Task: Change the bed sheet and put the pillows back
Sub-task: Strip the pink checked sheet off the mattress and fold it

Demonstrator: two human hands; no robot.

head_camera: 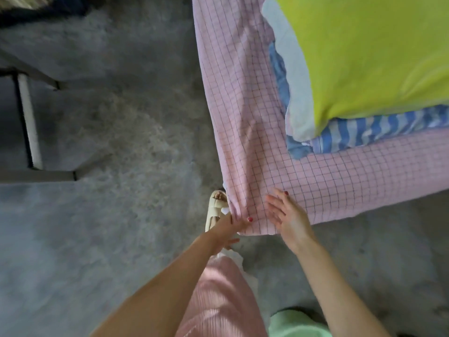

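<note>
I cannot see the left hand's [229, 226] fingers: they are hidden under the pink checked sheet's [245, 132] corner. The yellow pillow [364, 54] is cut off by the top and right edges. A sandalled foot [215, 207] is partly hidden behind the sheet.

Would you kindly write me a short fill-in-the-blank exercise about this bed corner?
1. The sheet on the bed is ____ with a dark grid.
2. The right hand lies ____ on the sheet.
3. The left hand grips the sheet at the bed's ____.
4. The pillow is bright ____.

Missing words: pink; flat; corner; yellow-green
</note>
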